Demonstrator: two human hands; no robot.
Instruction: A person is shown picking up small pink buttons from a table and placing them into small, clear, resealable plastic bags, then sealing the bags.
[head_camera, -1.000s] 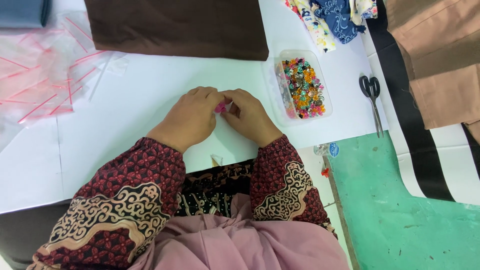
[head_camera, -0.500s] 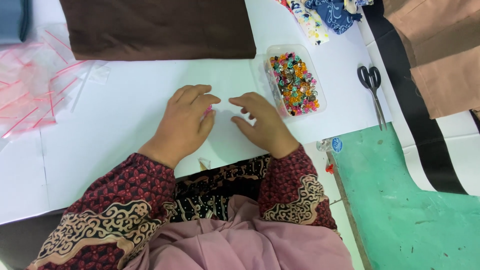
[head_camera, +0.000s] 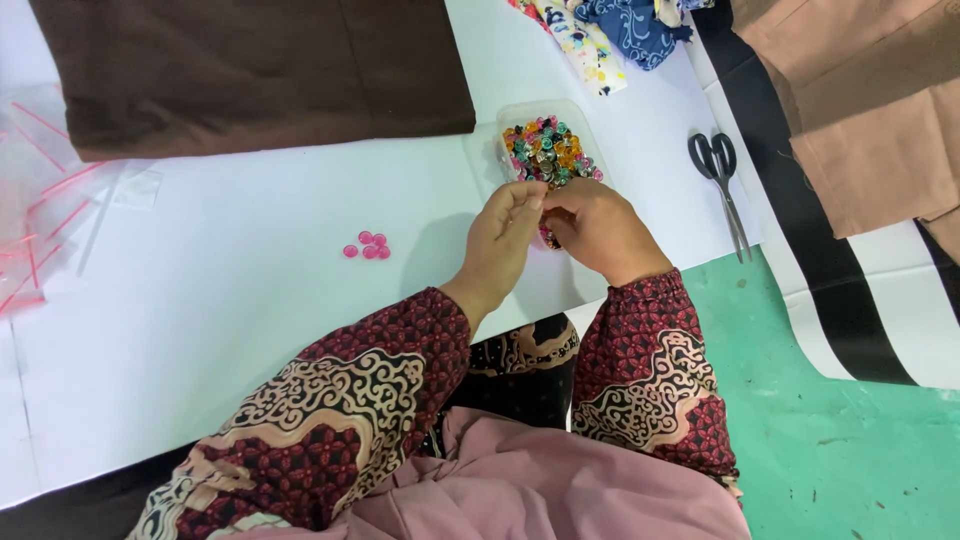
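Both hands are meeting at the near end of the clear tub of buttons (head_camera: 548, 150) — left hand (head_camera: 503, 240) and right hand (head_camera: 597, 228) fingers pinching together, on what I cannot tell. The tub is running toward twelve o'clock from them; pink buttons (head_camera: 366, 246) are lying at nine o'clock on the white surface (head_camera: 220, 300).

You have one view only, from the camera on your head. It looks steeply down, close over the white table (head_camera: 250, 260) and your hands.

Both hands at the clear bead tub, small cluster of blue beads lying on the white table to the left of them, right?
Not quite: in the head view, the cluster of beads is pink, not blue. The rest holds: left hand and right hand meet at the clear bead tub on the white table.
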